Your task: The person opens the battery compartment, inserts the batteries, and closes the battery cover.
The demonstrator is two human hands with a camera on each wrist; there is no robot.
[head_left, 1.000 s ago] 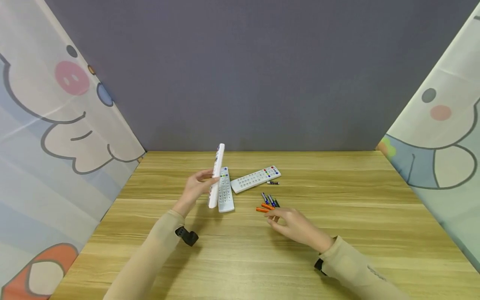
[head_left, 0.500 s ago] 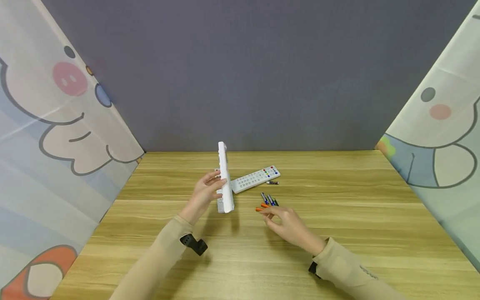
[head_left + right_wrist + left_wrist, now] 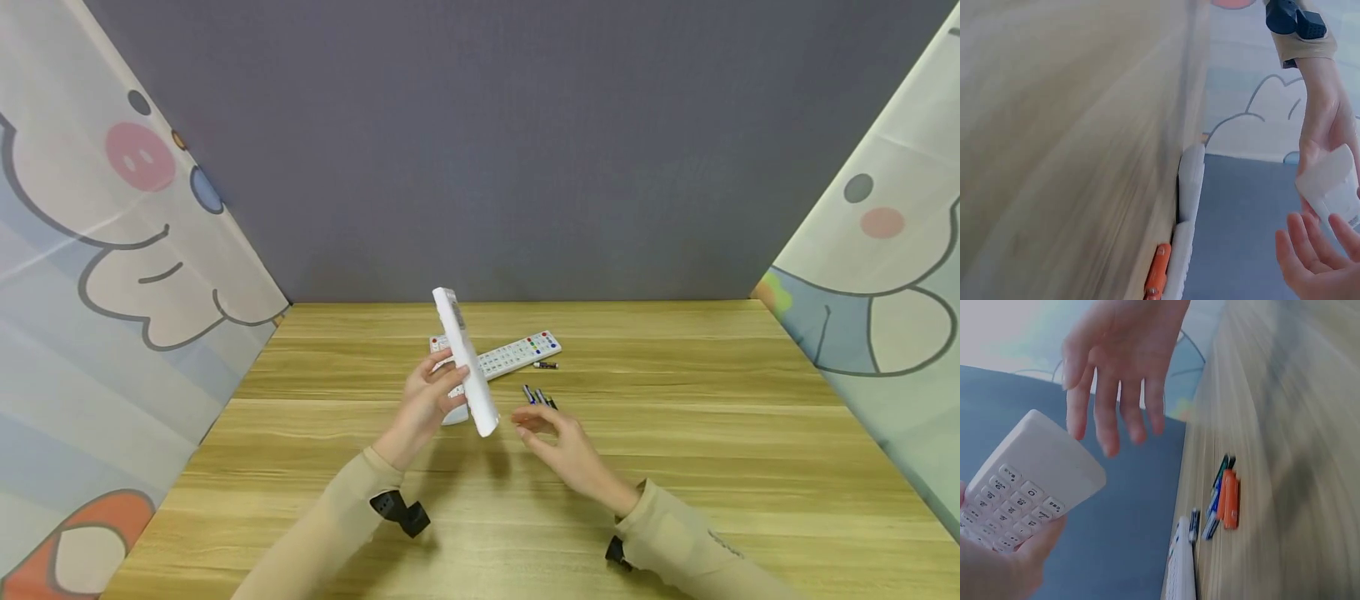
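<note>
A booth-like indoor workspace: a wood-grain counter (image 3: 712, 425) stands against a plain dark grey panel (image 3: 480, 150), with a cartoon-printed cloth (image 3: 45, 200) hanging along the left side and a matching cloth (image 3: 896, 192) along the right. Home or office, I cannot tell.

Beige sleeves (image 3: 322, 529); small dark lettering (image 3: 725, 544) on the right one; black wrist straps (image 3: 387, 505) with boxy attachments (image 3: 416, 520).

Head view, center: held remote (image 3: 467, 358) and left hand (image 3: 424, 406) block much of the left table remote (image 3: 455, 415). Right hand (image 3: 567, 448) covers the orange batteries (image 3: 1230, 500) there. Grey patch (image 3: 458, 314) on held remote's back too small to read; sleeve lettering (image 3: 725, 544), lower right, likewise. Left wrist view: held remote cut off at left edge, right hand at top.
</note>
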